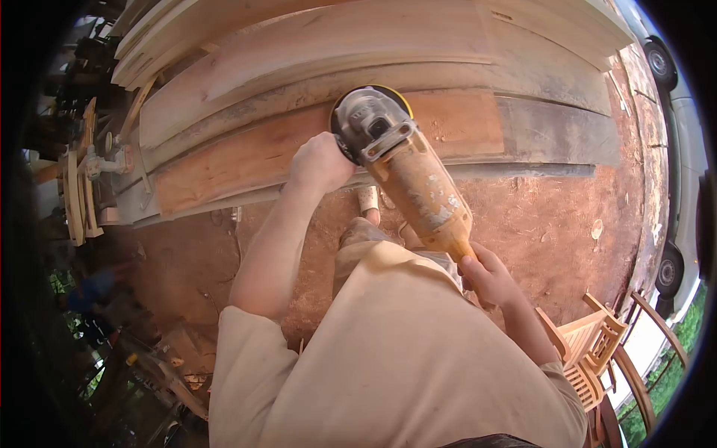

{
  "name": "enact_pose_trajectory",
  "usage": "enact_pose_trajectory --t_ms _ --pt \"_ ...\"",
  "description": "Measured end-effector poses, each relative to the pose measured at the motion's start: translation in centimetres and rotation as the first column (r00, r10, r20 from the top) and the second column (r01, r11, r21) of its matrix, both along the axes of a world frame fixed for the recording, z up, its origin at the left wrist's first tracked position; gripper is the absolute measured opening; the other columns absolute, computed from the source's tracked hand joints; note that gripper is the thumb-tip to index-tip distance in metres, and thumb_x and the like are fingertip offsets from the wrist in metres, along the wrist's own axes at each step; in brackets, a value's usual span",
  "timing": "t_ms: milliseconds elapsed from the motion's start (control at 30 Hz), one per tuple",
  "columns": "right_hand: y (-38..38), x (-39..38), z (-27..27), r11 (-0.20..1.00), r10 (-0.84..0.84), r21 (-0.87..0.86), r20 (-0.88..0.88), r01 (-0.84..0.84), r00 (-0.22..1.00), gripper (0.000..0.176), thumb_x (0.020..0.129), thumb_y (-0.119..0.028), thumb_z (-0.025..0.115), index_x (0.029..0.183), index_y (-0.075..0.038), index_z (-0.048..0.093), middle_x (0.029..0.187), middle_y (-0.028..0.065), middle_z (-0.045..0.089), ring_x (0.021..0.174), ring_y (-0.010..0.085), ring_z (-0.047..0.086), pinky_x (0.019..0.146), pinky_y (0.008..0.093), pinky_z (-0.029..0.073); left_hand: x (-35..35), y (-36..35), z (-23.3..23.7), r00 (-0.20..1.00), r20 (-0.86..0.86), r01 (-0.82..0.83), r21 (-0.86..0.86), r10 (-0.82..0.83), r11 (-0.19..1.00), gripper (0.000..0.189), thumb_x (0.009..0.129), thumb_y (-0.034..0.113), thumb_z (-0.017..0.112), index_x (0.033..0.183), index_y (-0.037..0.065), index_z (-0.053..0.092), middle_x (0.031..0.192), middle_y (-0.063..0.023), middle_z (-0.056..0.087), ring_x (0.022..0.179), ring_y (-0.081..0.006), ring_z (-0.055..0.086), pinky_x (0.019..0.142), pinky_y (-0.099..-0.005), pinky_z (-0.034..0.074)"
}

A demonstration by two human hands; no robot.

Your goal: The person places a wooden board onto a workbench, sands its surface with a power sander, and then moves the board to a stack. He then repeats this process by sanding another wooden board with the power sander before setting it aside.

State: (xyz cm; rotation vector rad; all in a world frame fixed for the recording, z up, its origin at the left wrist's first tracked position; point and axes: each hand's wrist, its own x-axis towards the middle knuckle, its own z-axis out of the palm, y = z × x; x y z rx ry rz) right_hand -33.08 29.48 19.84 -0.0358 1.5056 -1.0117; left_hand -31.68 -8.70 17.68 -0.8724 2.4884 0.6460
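A dusty angle grinder or sander [422, 183] with a yellow-edged round disc lies over a reddish wooden board [246, 153] on the workbench. My left hand [323, 163] is closed at the side of the tool's head, apparently round its side handle, which the hand hides. The rear handle of the tool is in my right hand [485, 275], with the fingers wrapped round it. The disc's underside and its contact with the board are hidden.
Long planks [358, 33] lie across the far side of the bench. A metal clamp or vise [108, 160] is at the left. Wooden chairs [590, 340] stand at the lower right, and parked vehicles [691, 142] are beyond the dusty floor [545, 224].
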Motion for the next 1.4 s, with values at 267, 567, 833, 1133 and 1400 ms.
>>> enact_pose_trajectory --t_ms 267,567,833,1133,1400 --pt "7.2 0.1 0.2 0.917 -0.399 -0.027 -0.119 0.399 0.909 0.043 0.105 -0.041 0.051 0.121 -0.001 0.059 0.092 0.0037 0.058 0.070 0.0140 0.058 0.064 0.0301 0.050 -10.9 9.5 1.1 0.971 -0.047 0.236 -0.006 -0.236 0.972 0.032 0.084 0.029 0.071 0.104 0.004 0.078 0.110 -0.0205 0.076 0.108 -0.0363 0.073 0.092 -0.0460 0.059" --pt "10.9 -0.3 -1.9 0.875 -0.483 -0.067 -0.094 0.479 0.870 0.040 0.109 -0.039 0.047 0.123 -0.003 0.059 0.091 0.0057 0.060 0.065 0.0150 0.059 0.059 0.0300 0.049 -10.0 13.0 0.3 0.876 -0.306 0.315 -0.219 -0.372 0.923 0.031 0.085 0.030 0.072 0.100 0.003 0.078 0.099 -0.0169 0.076 0.100 -0.0349 0.073 0.101 -0.0483 0.053" --pt "4.1 -0.2 -1.7 0.962 -0.273 -0.030 -0.119 0.271 0.955 0.040 0.109 -0.037 0.047 0.126 -0.003 0.059 0.091 0.0050 0.060 0.068 0.0139 0.060 0.061 0.0282 0.049 7.1 2.1 -1.3 0.843 -0.531 -0.029 -0.217 -0.093 0.976 0.046 0.092 0.047 0.073 0.093 0.001 0.074 0.094 -0.0139 0.074 0.091 -0.0319 0.072 0.098 -0.0528 0.051" --pt "-12.0 4.0 -2.6 0.995 0.072 -0.066 -0.092 -0.078 0.993 0.040 0.108 -0.039 0.052 0.127 -0.004 0.059 0.097 0.0035 0.059 0.075 0.0116 0.057 0.066 0.0285 0.050 21.2 -9.3 -5.9 0.258 -0.773 -0.442 0.439 0.580 0.782 0.031 0.084 0.018 0.088 0.103 0.002 0.068 0.095 -0.0063 0.073 0.089 -0.0148 0.069 0.080 -0.0304 0.057" --pt "-29.5 8.4 -1.7 0.960 0.276 -0.029 -0.081 -0.279 0.958 0.042 0.108 -0.041 0.053 0.123 -0.003 0.060 0.097 0.0044 0.059 0.076 0.0122 0.058 0.068 0.0299 0.051 31.9 -22.1 -6.6 -0.020 -0.666 -0.558 0.626 0.746 0.544 0.040 0.082 0.023 0.091 0.102 -0.001 0.067 0.096 -0.0086 0.072 0.084 -0.0130 0.067 0.078 -0.0279 0.055"
